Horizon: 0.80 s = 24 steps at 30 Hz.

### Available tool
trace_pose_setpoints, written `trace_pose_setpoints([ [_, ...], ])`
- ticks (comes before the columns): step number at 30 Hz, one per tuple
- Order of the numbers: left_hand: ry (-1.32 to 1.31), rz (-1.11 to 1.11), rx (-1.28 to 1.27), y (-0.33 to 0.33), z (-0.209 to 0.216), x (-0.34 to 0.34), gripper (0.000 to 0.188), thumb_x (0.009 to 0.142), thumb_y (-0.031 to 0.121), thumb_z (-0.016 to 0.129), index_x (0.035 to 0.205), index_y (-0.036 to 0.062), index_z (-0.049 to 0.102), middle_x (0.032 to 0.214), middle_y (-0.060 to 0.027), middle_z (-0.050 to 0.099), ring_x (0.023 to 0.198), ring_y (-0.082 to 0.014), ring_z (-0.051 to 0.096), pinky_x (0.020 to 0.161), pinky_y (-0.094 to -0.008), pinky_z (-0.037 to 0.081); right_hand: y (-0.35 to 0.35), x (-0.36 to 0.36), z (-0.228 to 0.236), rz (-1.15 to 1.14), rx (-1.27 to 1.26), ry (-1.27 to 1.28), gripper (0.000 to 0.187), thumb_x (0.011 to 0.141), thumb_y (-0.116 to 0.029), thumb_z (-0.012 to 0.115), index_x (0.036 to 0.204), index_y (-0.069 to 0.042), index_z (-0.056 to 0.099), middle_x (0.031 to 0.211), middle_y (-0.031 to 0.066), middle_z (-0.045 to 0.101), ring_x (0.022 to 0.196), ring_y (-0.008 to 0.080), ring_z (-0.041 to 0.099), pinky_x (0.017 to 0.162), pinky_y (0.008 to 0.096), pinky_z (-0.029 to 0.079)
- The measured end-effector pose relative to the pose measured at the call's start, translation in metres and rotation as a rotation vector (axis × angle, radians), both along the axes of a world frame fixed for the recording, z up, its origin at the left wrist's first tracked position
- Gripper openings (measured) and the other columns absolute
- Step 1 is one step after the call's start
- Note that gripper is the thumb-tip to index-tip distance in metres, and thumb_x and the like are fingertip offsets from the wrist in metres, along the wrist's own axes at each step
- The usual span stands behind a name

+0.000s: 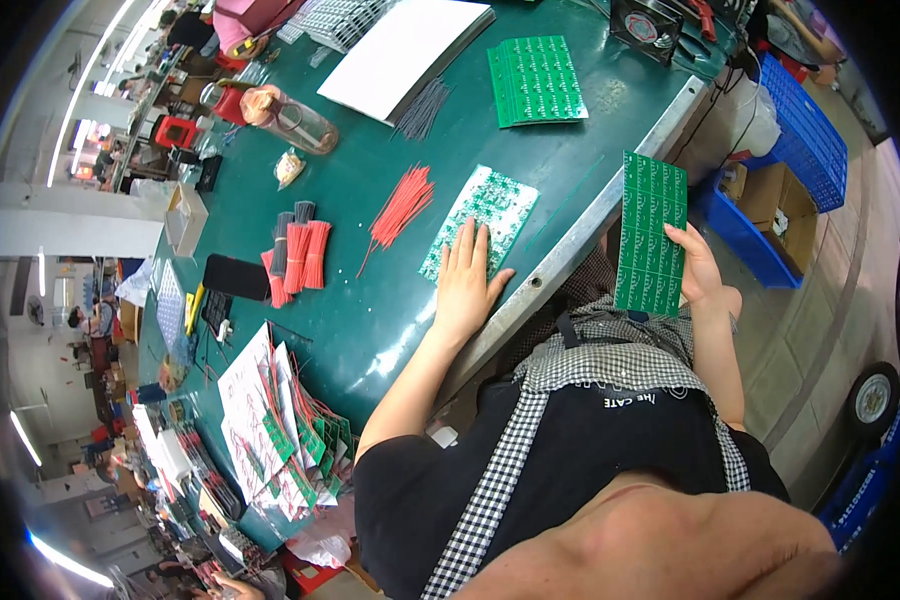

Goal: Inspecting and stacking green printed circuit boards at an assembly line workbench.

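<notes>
Holding 1 green panel [648,235] right, touching 1 whitish panel [500,203] left: 2 hands [463,289] [701,268].

Bright, fairly even light; white tube lights [70,561] glow left of the tabletop [345,320], whose glossy surface carries pale glare. Around it, straight lines bend toward the dark rim.

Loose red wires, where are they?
In the head view, loose red wires lie left of the circuit board under the left hand, right of the wire bundles.
</notes>
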<state>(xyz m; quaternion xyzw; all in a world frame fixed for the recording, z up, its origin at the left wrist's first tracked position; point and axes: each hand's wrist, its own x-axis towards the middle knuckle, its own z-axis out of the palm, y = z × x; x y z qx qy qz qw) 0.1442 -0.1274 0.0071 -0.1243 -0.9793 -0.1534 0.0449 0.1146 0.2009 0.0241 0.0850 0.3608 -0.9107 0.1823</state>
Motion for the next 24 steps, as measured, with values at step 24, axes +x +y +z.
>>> trace_pose_setpoints([
  [24, 0.151, -0.24, -0.566, -0.059, 0.043, 0.062, 0.05, 0.074, 0.011, 0.054, 0.124, 0.0086, 0.047, 0.11, -0.0195, 0.055, 0.092, -0.0273, 0.06, 0.064, -0.0305, 0.053, -0.073, -0.093, 0.022, 0.434, 0.448, 0.343, 0.047, 0.081, -0.002, 0.056, 0.125, 0.003, 0.042, 0.111, 0.0078, 0.058, 0.097, 0.0125, 0.057, 0.085, 0.0252, 0.045],
])
